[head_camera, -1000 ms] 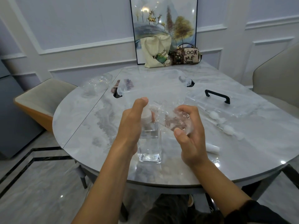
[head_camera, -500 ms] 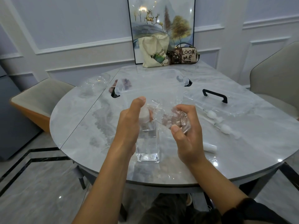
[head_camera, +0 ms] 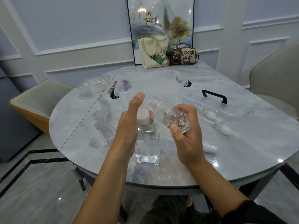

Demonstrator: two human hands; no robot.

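Near the front edge of the table (head_camera: 77,126), a clear square bottle (head_camera: 148,147) stands upright. The left hand (head_camera: 129,125) is wrapped round its white cap (head_camera: 143,118), with the thumb pointing straight up and a fingertip showing on the far side of the cap. The right hand (head_camera: 186,143) grips a clear plastic piece (head_camera: 171,117), thumb below and fingers curled over it. The piece is tilted so that its upper end leans toward the cap, just beside it.

Very little has changed over the last second. Both hands keep the same grips, the bottle has not shifted on the table, and the cap is still seated. The plastic piece sits at the same angle by the cap. That suggests slow work at the neck of the bottle, either loosening the cap or lining the piece up with it, and the step is not finished. The plastic is see-through and glare-ridden, so it may be a small bottle or only a wrapper; I cannot tell.

Toward the far edge sits an open clear tub (head_camera: 153,78). Its lid (head_camera: 213,97), which has a black handle, lies off to the right, with two droppers (head_camera: 212,114) on the table nearer the front edge.
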